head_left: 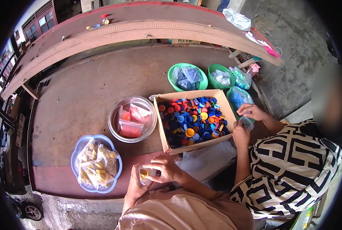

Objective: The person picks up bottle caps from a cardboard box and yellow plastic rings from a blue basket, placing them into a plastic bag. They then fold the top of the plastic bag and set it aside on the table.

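Observation:
Low in the head view, my left hand (137, 183) grips the left side of a small clear plastic bag (143, 178) with yellow pieces inside. My right hand (164, 168) is at the bag's right side, its fingers curled at the opening. Left of my hands, a blue scalloped basket (118, 168) holds clear bags of yellowish caps (98, 168). A metal bowl (111, 119) with bags of red pieces (131, 128) stands above them. Up and right, an open cardboard box (163, 137) is full of loose bottle caps in many colours (190, 122).
A co-worker in a patterned top (290, 165) sits at the right, both hands on a small clear bag (247, 122). Green baskets (171, 78) of bagged pieces stand behind the box. Clear plastic (207, 161) lies below it. A raised wooden ledge (140, 32) spans the back.

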A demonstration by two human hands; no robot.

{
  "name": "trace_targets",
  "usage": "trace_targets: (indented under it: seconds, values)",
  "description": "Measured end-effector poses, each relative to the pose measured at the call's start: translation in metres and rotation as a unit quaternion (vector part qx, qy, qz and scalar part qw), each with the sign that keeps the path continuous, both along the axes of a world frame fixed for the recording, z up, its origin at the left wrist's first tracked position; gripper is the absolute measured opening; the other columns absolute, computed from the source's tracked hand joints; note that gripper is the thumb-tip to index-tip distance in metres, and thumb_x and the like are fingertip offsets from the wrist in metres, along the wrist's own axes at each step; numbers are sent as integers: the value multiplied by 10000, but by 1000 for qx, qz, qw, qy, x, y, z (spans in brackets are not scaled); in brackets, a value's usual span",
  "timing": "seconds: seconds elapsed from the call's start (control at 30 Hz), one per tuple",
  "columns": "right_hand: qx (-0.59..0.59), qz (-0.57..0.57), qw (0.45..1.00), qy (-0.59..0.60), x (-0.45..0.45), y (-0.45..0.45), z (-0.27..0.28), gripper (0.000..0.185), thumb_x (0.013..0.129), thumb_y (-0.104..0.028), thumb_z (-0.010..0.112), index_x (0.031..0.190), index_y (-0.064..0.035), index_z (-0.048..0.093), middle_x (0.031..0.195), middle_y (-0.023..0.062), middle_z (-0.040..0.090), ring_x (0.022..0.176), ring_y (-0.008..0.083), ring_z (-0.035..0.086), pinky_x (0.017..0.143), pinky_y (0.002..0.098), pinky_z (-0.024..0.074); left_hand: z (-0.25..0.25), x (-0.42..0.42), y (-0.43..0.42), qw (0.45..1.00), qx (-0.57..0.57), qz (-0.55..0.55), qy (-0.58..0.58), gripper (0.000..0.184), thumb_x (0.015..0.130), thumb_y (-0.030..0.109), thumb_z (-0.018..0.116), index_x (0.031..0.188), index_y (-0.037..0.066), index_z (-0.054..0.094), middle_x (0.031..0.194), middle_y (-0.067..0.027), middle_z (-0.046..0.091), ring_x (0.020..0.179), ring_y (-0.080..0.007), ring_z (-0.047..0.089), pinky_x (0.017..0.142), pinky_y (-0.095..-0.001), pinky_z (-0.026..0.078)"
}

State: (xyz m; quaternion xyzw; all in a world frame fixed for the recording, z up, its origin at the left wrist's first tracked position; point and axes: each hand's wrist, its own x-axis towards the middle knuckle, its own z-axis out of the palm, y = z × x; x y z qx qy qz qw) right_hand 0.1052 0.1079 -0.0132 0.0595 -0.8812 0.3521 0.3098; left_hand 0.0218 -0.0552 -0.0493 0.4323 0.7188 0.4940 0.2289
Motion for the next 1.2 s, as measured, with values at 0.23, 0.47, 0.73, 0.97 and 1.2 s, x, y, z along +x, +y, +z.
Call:
trace_targets:
  seconds: [0.23,0.47,0.73,0.97,1.2]
  values:
    - [21,-392,912,-119,20,126,-5,237,764,-208,663,941,-60,612,919,145,616,811,317,603,675,405,489,7,3,2,999,-14,19,-44,677,691,162,760,1221,-3,373,1109,-202,466,1038,-352,499,896,-405,416]
    - [-118,-419,718,-542,61,225,-71,780,777,-697,436,1271,-95,477,1214,265,521,1110,391,526,950,428,409,2,3,2,998,-16,29,-55,676,689,157,760,1222,3,374,1106,-194,471,1045,-348,499,899,-403,414]
    - [-591,-317,718,-186,63,216,-59,800,860,-629,413,1418,-85,231,1413,253,276,1268,404,349,998,455,378,4,3,7,999,-22,18,-22,680,694,162,755,1226,-3,365,1121,-201,470,1048,-351,496,904,-406,409]
    - [-555,-252,792,36,66,234,-71,664,921,-521,391,1446,-162,203,1460,145,265,1300,280,354,1054,453,294,1,0,6,999,-23,15,-22,679,691,153,755,1225,-3,367,1118,-201,470,1046,-353,496,897,-404,413]
    - [-446,-496,745,19,71,240,-91,345,910,-337,490,1088,-55,580,954,95,632,708,175,610,590,317,517,11,8,3,1000,-25,1,4,681,685,137,756,1225,-8,367,1117,-202,470,1030,-358,497,890,-411,419]
